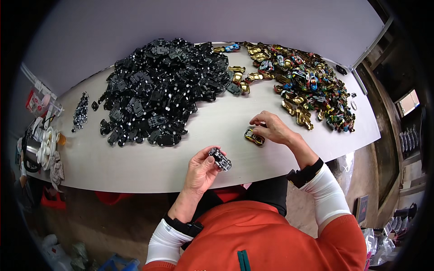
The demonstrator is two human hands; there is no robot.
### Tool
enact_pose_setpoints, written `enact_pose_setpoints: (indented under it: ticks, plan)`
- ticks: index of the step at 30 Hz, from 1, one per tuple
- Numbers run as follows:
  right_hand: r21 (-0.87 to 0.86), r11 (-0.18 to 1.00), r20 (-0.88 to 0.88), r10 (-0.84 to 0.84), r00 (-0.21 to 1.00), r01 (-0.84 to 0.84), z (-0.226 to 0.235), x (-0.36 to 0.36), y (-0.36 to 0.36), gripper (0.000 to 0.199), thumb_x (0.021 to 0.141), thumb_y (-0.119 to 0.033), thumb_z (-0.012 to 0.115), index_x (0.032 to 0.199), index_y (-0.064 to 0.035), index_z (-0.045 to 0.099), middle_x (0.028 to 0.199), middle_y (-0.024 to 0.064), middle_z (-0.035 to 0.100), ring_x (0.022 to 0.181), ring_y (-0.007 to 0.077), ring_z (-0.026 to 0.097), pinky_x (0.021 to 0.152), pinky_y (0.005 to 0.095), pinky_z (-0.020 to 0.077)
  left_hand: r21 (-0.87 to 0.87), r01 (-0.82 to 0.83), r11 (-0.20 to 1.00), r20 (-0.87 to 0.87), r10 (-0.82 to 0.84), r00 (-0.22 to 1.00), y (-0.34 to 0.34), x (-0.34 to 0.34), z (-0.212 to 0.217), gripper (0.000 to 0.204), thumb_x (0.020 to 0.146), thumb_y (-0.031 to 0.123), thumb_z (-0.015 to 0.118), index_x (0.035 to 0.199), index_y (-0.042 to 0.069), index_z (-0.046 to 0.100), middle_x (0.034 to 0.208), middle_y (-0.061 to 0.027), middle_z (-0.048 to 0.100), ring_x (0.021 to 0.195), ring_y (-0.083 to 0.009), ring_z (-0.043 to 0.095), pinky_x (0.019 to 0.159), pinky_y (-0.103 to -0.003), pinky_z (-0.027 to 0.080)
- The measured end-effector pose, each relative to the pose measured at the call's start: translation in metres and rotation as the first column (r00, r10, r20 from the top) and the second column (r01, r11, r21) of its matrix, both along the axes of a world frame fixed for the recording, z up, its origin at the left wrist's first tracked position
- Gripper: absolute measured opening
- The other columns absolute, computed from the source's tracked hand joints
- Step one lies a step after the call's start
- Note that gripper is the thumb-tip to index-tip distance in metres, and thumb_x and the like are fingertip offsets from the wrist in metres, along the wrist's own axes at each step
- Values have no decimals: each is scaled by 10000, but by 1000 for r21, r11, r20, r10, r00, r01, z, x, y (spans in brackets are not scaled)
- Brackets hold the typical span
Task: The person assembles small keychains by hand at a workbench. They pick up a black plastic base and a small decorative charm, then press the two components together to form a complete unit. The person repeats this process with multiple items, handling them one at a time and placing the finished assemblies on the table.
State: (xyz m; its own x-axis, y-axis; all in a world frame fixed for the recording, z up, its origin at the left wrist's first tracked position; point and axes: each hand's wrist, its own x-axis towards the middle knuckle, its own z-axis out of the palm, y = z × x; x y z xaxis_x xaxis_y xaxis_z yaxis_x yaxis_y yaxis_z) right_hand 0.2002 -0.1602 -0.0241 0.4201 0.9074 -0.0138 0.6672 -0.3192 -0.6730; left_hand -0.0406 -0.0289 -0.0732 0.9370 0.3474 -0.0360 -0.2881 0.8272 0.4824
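Fingers of left hand (201, 169) curl around a black toy-car chassis (220, 159), near the tabletop (135, 162) front edge, underside up as if for fitting. Right hand (271, 128) pinches a glossy gold car shell (254, 137), resting mid-table. Matte black chassis heap (158, 90) toward the far-left edge; shiny coloured shell heap (307, 86) far right.

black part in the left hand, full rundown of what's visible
The black chassis piece is a small, flat, oblong toy-car underside, seemingly dark plastic with pale wheel or stud spots at its corners. It lies tilted diagonally, pinched between thumb and fingertips of the left hand, held just above the pale table near its front edge. It matches the pieces in the big black heap. Finer detail is too small to tell.
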Motion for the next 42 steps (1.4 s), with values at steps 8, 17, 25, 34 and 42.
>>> enact_pose_setpoints:
  ticks: [8, 17, 25, 34, 42]
  plan:
    - [-109, 990, 302, -52, 952, 89, 25, -27, -7, 240, 700, -179, 708, 849, -7, 632, 862, 156, 595, 798, 322, 579, 698, 388, 467, 7, -15, 1000, -5, 15, 1000, 0, 0, -1, 335, 827, 109, 613, 1123, -23, 526, 989, -159, 601, 863, -195, 611, 743, -315, 531]
    - [5, 999, -85, -43, 995, 43, 34, -56, -5, 239, 682, -160, 713, 853, -6, 648, 756, 137, 592, 675, 258, 569, 615, 348, 454, 4, -26, 1000, 38, 25, 999, -1, -1, 5, 367, 809, 131, 637, 1128, -9, 524, 980, -148, 601, 865, -190, 609, 740, -307, 536]
    - [-33, 999, 223, 1, 975, 6, 11, -72, -12, 207, 719, -176, 665, 775, 18, 617, 785, 173, 573, 735, 364, 567, 666, 421, 460, 61, -90, 994, -6, 90, 996, -1, 1, 0, 342, 853, 162, 582, 1129, -22, 497, 1020, -167, 585, 910, -202, 603, 761, -322, 545]
    - [117, 977, -10, -180, 984, 180, 23, -42, -9, 302, 798, -257, 633, 777, 44, 637, 722, 233, 591, 676, 368, 576, 625, 406, 456, 77, -124, 989, -32, 127, 991, -3, 2, 3, 313, 848, 163, 596, 1104, -3, 525, 997, -161, 599, 855, -190, 608, 706, -283, 527]
    - [-148, 989, 248, 44, 968, -7, 18, -59, -3, 362, 705, -298, 706, 816, 39, 631, 822, 242, 597, 793, 397, 572, 684, 430, 468, 87, -112, 990, -36, 116, 993, -4, 2, 6, 335, 836, 164, 612, 1108, -10, 522, 994, -168, 604, 840, -189, 614, 703, -282, 531]
